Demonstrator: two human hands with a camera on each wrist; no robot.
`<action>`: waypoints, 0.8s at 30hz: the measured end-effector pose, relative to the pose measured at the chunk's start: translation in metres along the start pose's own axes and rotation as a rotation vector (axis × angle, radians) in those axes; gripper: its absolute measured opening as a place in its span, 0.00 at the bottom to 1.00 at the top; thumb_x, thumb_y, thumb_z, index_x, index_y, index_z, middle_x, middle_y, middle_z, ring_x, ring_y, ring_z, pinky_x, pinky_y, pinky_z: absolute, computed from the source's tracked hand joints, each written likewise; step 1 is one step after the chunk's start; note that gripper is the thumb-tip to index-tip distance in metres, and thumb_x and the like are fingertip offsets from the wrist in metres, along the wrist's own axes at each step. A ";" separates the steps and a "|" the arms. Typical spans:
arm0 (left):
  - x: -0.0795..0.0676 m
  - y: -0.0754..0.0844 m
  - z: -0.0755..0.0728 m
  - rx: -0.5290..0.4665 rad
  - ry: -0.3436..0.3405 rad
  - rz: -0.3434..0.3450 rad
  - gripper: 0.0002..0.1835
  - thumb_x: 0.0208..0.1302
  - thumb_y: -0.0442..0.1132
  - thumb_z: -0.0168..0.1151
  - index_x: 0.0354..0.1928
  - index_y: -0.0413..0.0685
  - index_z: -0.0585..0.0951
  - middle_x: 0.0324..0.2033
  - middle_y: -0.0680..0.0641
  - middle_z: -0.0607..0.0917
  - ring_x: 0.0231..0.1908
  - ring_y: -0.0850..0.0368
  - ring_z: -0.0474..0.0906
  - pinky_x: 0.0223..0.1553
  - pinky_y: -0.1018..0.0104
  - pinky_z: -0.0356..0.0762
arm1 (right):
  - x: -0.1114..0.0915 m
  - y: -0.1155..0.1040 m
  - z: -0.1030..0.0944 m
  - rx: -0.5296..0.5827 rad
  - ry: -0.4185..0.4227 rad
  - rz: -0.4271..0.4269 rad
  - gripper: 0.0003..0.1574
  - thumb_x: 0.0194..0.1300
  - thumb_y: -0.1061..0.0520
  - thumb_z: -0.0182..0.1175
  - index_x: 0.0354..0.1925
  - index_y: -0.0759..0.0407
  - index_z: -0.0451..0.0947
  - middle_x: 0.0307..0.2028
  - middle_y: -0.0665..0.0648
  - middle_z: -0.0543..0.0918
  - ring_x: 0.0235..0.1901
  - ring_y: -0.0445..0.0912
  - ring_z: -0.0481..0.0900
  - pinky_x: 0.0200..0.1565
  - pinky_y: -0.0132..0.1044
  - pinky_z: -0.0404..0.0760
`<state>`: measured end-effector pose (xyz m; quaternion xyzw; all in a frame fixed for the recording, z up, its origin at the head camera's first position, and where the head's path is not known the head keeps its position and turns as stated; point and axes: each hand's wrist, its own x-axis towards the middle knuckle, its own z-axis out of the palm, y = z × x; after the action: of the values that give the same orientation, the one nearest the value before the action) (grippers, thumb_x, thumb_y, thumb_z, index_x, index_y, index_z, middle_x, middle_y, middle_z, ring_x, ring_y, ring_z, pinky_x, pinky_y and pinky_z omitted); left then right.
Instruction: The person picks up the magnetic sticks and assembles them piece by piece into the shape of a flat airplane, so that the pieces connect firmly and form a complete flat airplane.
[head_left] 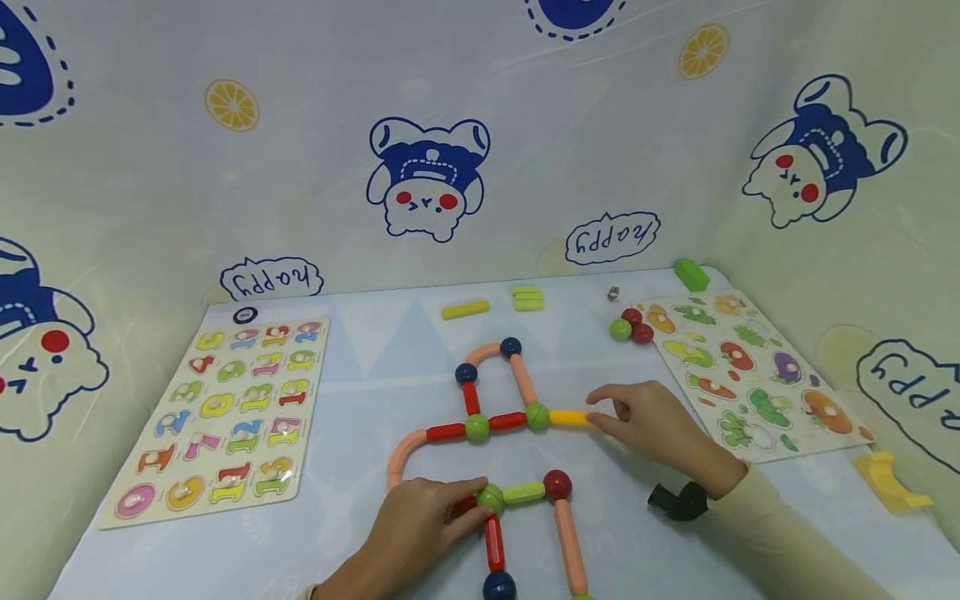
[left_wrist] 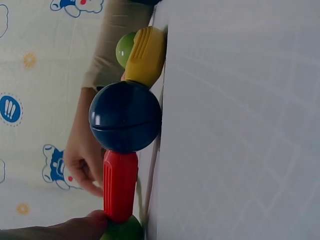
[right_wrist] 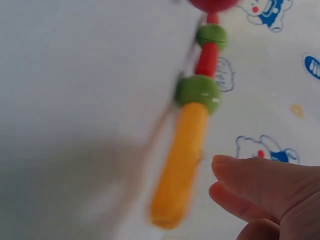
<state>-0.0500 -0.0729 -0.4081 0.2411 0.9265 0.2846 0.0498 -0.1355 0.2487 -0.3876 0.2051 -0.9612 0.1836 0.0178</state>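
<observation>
On the table lies a figure of coloured magnetic rods and balls. My left hand (head_left: 420, 521) pinches a green ball (head_left: 491, 498) between thumb and index finger. A light green rod (head_left: 523, 493) joins that ball to a red ball (head_left: 557, 484), and a red rod (head_left: 494, 543) leads down to a blue ball (head_left: 499, 586). Beside the free end of a yellow rod (head_left: 568, 418) is my right hand (head_left: 652, 421); in the right wrist view its fingertips (right_wrist: 223, 161) stand apart from the rod. The yellow rod's other end meets a green ball (head_left: 537, 417).
A number puzzle board (head_left: 313, 417) lies left and a vegetable puzzle board (head_left: 701, 392) right. Loose balls (head_left: 632, 325), a yellow rod (head_left: 465, 310) and light green rods (head_left: 528, 298) lie at the back. A yellow arch (head_left: 888, 483) sits at the right edge.
</observation>
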 end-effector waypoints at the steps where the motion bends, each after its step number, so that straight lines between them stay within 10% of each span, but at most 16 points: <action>1: 0.000 0.000 0.000 -0.001 0.001 -0.003 0.24 0.58 0.61 0.58 0.52 0.59 0.82 0.09 0.67 0.65 0.13 0.72 0.62 0.17 0.75 0.61 | 0.006 -0.002 -0.003 0.014 0.004 -0.017 0.15 0.55 0.47 0.68 0.42 0.47 0.83 0.12 0.42 0.62 0.13 0.38 0.60 0.18 0.30 0.60; 16: -0.003 -0.003 0.001 -0.019 0.001 -0.002 0.24 0.58 0.62 0.57 0.51 0.59 0.82 0.09 0.69 0.65 0.14 0.74 0.63 0.18 0.75 0.62 | 0.197 -0.037 0.010 0.018 -0.126 -0.079 0.14 0.61 0.49 0.63 0.45 0.49 0.83 0.25 0.50 0.77 0.26 0.46 0.71 0.28 0.35 0.70; 24: -0.001 0.000 0.000 -0.015 -0.005 0.019 0.23 0.59 0.60 0.58 0.52 0.59 0.82 0.10 0.70 0.65 0.15 0.74 0.64 0.20 0.76 0.63 | 0.250 -0.040 0.032 0.001 -0.197 -0.018 0.15 0.62 0.51 0.62 0.47 0.50 0.83 0.44 0.51 0.81 0.37 0.46 0.74 0.40 0.37 0.75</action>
<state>-0.0494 -0.0732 -0.4080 0.2502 0.9219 0.2913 0.0515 -0.3467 0.1067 -0.3768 0.2307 -0.9563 0.1630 -0.0751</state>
